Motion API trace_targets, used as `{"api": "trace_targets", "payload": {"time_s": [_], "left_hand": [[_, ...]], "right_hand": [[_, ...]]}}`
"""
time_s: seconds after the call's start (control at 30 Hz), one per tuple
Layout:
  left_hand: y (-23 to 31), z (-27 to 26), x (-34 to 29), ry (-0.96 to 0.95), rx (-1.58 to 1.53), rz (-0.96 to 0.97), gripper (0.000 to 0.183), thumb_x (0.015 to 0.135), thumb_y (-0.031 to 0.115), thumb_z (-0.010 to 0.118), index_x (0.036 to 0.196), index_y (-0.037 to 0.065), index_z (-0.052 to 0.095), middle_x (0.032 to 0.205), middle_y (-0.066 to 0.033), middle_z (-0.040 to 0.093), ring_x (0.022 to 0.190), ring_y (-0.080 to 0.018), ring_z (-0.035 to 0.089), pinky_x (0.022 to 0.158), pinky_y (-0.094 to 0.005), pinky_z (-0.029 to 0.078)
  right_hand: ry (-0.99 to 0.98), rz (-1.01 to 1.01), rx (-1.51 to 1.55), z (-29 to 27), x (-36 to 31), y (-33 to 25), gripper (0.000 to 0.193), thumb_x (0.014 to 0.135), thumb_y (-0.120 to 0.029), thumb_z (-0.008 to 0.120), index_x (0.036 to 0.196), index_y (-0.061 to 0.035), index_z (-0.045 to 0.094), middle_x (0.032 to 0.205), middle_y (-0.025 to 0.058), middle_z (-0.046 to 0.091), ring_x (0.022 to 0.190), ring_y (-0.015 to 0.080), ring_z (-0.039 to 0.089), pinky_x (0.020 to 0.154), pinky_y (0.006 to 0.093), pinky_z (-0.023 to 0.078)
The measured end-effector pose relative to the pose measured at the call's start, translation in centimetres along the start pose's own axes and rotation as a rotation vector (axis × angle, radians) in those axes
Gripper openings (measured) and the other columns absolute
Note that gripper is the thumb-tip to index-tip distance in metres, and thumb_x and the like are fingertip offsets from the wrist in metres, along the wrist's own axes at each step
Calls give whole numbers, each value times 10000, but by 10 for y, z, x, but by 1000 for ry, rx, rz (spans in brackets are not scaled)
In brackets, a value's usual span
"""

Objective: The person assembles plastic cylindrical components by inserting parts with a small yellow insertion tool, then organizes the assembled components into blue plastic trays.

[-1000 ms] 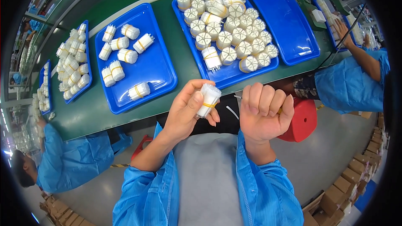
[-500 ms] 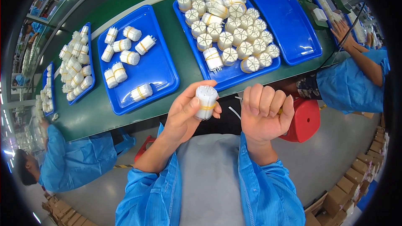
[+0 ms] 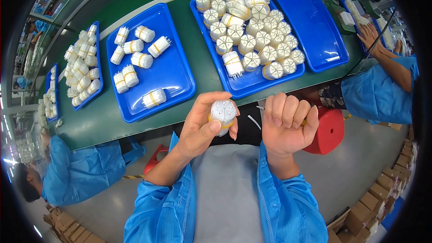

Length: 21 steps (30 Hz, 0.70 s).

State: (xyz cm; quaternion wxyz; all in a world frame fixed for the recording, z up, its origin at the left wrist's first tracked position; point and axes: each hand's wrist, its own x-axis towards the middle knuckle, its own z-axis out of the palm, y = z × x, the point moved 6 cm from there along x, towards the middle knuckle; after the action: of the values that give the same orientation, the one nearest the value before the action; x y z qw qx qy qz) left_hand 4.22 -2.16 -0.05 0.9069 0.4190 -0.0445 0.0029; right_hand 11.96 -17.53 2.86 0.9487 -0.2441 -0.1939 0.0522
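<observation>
My left hand (image 3: 202, 123) grips a white cylindrical bundle (image 3: 223, 113) wrapped by a yellow rubber band. The bundle's segmented end, with small pins, tilts up toward me. To its right, my right hand (image 3: 288, 123) is closed, knuckles up, around a thin tool (image 3: 260, 107). Only the tool's narrow tip and a bit of yellow at the other side of the fist show; its kind is hidden. The hands are apart, in front of the bench edge. Beyond them, a blue tray (image 3: 234, 91) holds many similar bundles, mostly standing on end.
Another blue tray (image 3: 180, 81) at left holds several bundles lying down; a further tray (image 3: 100, 78) is heaped. A bare blue tray (image 3: 315, 31) sits at right on the green bench (image 3: 85, 130). Co-workers in blue flank me; a red stool (image 3: 330, 130) stands at right.
The bundle in my left hand has tipped, so its pinned end now faces me more. My right hand stays closed in nearly the same place. The view has shifted slightly.
</observation>
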Motion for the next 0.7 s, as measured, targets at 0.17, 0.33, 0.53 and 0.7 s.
{"api": "trace_targets", "payload": {"time_s": [0.17,0.33,0.53,0.7], "left_hand": [[0,1,-1,-34,-63,-14,614,951,324,628,1427,59,344,1133,-173,546,904,-232,621,739,-375,545],[9,6,-6,-65,160,19,616,895,219,686,1410,30,406,1139,-141,548,965,-212,600,852,-340,506],[27,6,-3,-96,711,197,534,701,17,677,1226,3,581,1161,-132,557,984,-229,595,857,-342,483],[37,9,0,-39,929,299,465,633,-15,675,1093,7,608,1003,-150,613,856,-262,631,758,-339,506]], "right_hand": [[-2,-2,-10,0,0,0,463,1047,-321,273,621,-144,308,576,-3,362,565,160,349,577,323,302],[-97,184,-150,0,-6,4,458,1026,-409,348,677,-116,395,607,10,383,568,160,353,569,314,288],[-313,487,-816,18,-2,11,407,992,-369,460,877,7,565,753,94,519,635,203,442,609,308,341],[-631,512,-1141,37,2,8,251,930,-251,611,889,-5,576,768,131,546,656,299,539,597,358,417]]}}
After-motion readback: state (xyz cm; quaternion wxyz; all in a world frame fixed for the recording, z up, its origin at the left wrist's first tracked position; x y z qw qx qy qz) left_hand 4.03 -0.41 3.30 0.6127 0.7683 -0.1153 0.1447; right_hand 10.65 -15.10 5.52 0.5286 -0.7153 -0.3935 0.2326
